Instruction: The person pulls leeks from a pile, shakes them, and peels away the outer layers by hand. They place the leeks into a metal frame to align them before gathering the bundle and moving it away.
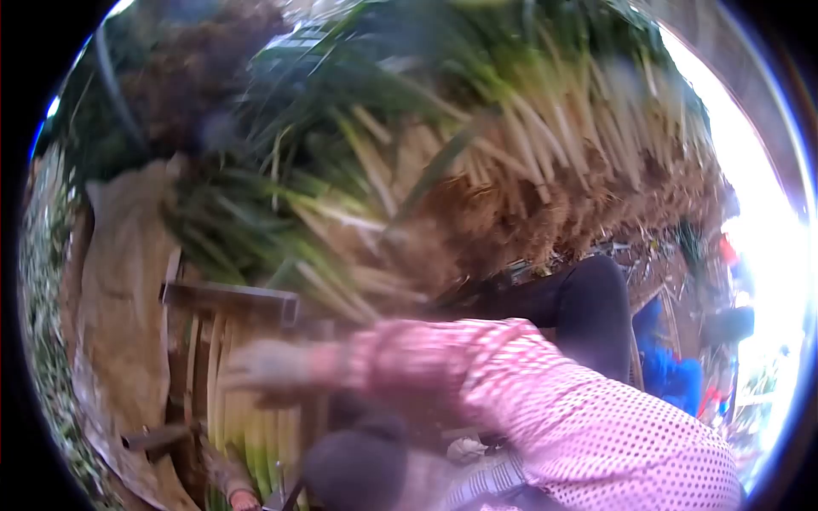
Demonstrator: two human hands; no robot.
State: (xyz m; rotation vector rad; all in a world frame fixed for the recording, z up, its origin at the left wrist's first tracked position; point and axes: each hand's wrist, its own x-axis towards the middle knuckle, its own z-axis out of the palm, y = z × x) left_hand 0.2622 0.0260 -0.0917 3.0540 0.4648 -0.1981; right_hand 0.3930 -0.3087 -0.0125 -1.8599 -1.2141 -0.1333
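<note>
From my remote seat I'm seeing a huge heap of long green onions [588, 145] filling the upper view, its green tops showing behind pale stems and its tangled brown roots hanging toward the person. A pink polka-dot sleeve [605, 417] is spanning the lower right and pointing left. A tan sheet [128, 281] is lying along the left side, and 1 dark-trousered knee [592, 315] is showing behind the sleeve. The onions being handled, a row of laid stalks [256, 439], are lying side by side at lower left, below the heap and under the right hand. A metal crossbar [230, 296] is standing just beyond them. The right hand [274, 370] (pale, apparently gloved, and smearing badly on my feed) is hovering over or touching those stalks; I'm not managing to tell which. Its fingers are pointing left, but I can't tell whether they're spread, pressed together or pinching anything. The left hand [223, 471], seemingly gloved in brown, is showing at the bottom beside the row's left edge; its fingers are blurring too much for me to read. A small metal tube [158, 438] is lying left of it.
</note>
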